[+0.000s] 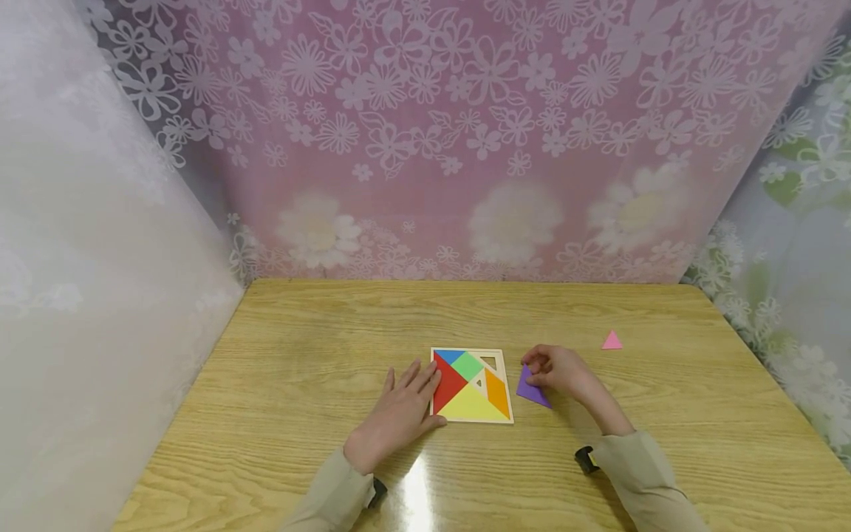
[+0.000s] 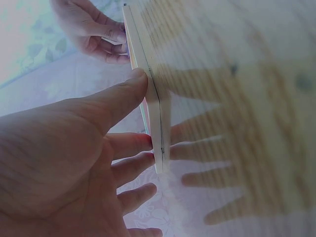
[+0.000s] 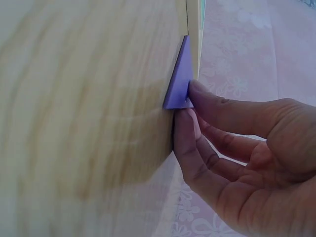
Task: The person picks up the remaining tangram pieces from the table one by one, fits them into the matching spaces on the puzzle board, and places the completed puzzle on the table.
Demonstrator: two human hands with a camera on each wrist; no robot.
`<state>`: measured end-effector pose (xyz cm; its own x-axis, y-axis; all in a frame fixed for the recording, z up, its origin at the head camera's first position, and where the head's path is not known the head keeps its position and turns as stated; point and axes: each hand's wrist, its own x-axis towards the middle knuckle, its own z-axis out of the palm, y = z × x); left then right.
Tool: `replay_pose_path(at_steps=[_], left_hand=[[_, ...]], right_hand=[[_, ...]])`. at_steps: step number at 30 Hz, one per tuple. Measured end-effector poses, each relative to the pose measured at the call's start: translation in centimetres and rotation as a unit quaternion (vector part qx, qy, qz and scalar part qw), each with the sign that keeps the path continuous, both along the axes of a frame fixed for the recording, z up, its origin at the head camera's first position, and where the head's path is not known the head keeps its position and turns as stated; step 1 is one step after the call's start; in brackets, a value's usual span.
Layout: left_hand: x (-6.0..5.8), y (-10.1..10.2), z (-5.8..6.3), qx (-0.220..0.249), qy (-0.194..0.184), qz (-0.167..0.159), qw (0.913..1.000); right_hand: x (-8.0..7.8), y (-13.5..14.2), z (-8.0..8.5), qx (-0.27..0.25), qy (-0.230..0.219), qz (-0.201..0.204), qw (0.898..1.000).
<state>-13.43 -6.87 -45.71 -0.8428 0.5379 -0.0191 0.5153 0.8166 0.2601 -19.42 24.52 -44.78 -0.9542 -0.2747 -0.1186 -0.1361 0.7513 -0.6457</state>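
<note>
A square tangram board [image 1: 475,422] lies on the table with red, yellow, blue, green and orange pieces in it. Two bare wooden spots show in it, at the upper right corner and near the middle. My left hand [image 1: 402,406] lies at its left side, fingers spread straight and thumb [image 2: 123,94] against the near edge. Just right of the board, my right hand [image 1: 561,372] pinches a purple triangle [image 1: 532,393] between thumb and fingers. The right wrist view shows that purple triangle [image 3: 180,81] tilted close over the table, beside the board's edge.
A small pink triangle [image 1: 612,341] lies farther back on the right of the wooden table [image 1: 319,332]. Flowered cloth [image 1: 425,148] hangs behind the table, and more cloth stands at both sides.
</note>
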Motion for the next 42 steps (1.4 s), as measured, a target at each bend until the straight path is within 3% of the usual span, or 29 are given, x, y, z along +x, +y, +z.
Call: replay_pose_path(at_steps=[8,17,25,33,42], left_hand=[[0.0,0.0,-0.1,0.002,0.000,-0.001,1.0000],[0.0,-0.1,-0.1,0.002,-0.001,0.000,1.0000],[0.1,-0.1,-0.1,0.002,-0.001,0.002,1.0000],[0.1,-0.1,-0.2,0.004,-0.009,0.003,0.9999],[0.0,0.0,-0.2,0.001,0.003,0.000,1.0000]], right_hand=[[0.1,-0.2,0.0,0.013,0.008,-0.005,1.000],[-0.5,0.7,0.4,0.021,0.092,-0.012,0.995],[-1.6,5.4,1.5,0.087,0.148,-0.045,0.984],[-3.2,11.7,0.9,0.164,0.130,-0.023,0.978],[-3.5,13.7,0.4,0.201,0.142,-0.003,0.969]])
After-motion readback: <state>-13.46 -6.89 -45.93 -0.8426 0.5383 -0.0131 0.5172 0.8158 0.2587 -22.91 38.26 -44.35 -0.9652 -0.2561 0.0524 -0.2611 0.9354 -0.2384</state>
